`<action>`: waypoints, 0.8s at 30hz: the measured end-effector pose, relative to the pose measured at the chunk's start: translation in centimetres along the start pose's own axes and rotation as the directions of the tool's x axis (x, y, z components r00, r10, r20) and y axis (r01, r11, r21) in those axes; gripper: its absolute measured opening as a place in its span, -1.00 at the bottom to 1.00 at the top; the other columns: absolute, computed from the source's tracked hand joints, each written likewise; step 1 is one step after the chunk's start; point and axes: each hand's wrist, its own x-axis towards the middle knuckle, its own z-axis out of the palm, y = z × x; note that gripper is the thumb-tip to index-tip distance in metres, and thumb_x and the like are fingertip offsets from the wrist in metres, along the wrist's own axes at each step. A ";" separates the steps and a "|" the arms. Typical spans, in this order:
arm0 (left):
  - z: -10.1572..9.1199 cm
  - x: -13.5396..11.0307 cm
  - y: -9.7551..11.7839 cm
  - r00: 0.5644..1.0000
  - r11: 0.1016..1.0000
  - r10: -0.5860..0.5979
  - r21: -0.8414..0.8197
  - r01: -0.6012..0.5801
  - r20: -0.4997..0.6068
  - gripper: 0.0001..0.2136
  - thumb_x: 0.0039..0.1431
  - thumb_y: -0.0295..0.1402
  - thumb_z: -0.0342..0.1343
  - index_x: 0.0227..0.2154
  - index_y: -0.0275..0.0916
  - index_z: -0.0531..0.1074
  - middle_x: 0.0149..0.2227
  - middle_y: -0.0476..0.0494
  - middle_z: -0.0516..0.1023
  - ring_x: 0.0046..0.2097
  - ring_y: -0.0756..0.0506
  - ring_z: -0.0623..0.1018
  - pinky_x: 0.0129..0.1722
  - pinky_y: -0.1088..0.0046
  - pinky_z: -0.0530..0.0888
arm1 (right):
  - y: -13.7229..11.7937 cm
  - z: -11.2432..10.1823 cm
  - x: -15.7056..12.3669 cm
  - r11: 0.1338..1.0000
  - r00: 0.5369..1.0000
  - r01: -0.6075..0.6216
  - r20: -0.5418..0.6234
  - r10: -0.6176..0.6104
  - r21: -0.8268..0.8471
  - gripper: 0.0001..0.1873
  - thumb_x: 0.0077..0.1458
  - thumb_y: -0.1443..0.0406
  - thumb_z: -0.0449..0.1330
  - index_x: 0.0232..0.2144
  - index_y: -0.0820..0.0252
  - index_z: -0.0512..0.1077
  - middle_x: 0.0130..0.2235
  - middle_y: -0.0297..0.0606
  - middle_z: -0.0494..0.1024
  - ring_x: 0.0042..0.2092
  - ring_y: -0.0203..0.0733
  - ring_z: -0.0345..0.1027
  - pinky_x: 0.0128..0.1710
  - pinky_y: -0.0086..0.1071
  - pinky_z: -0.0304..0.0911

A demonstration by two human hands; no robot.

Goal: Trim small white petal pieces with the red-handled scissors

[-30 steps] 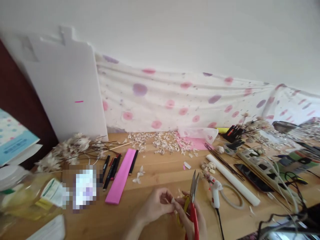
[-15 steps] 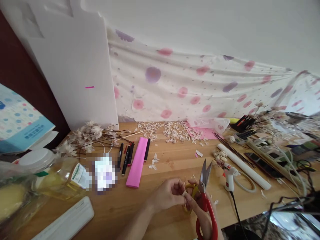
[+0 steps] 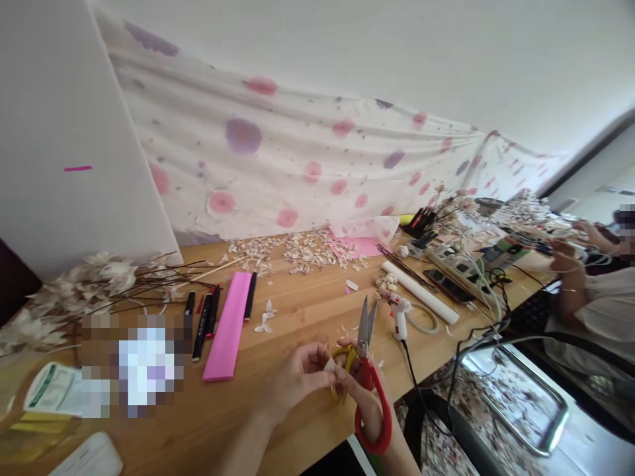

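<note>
My left hand point(image 3: 303, 378) is closed, its thumb and fingers pinching a small pale petal point(image 3: 331, 364). In my right hand point(image 3: 366, 398) are scissors point(image 3: 367, 330) with a red handle. Their blades point up and away, slightly apart. The tips of my right thumb and finger meet my left fingers at the petal. Behind the fingers shows a yellow loop point(image 3: 350, 357) close to the scissors' pivot; whether it is the second handle I cannot tell. Loose white petals point(image 3: 266, 317) lie on the table beyond my left hand.
Left are a pink paper strip point(image 3: 229, 330), black markers point(image 3: 201, 334) and dried flowers point(image 3: 94, 281). Petal scraps point(image 3: 312, 251) lie at the back. A glue gun point(image 3: 399, 317), white roll point(image 3: 421, 293) and power strip point(image 3: 456, 271) stand right. Another person's hand point(image 3: 565, 258) is far right.
The view has swung to the right, bringing the other person and a petal-filled tray into sight. My hands stay together at the petal, and the scissors remain in my right hand.
</note>
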 end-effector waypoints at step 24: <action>3.6 1.7 -5.9 0.992 0.938 -0.015 -0.342 0.057 0.126 -0.82 0.12 -0.29 0.34 -0.37 -0.29 0.51 -0.36 -0.07 0.50 -0.34 0.02 0.45 -0.24 0.49 0.39 | 1.0 -6.2 -1.0 0.996 0.999 -0.031 0.039 0.028 0.082 -0.64 0.14 0.12 0.32 -0.06 0.06 0.38 -0.39 -0.40 0.42 -0.43 -0.22 0.34 -0.40 -0.34 0.34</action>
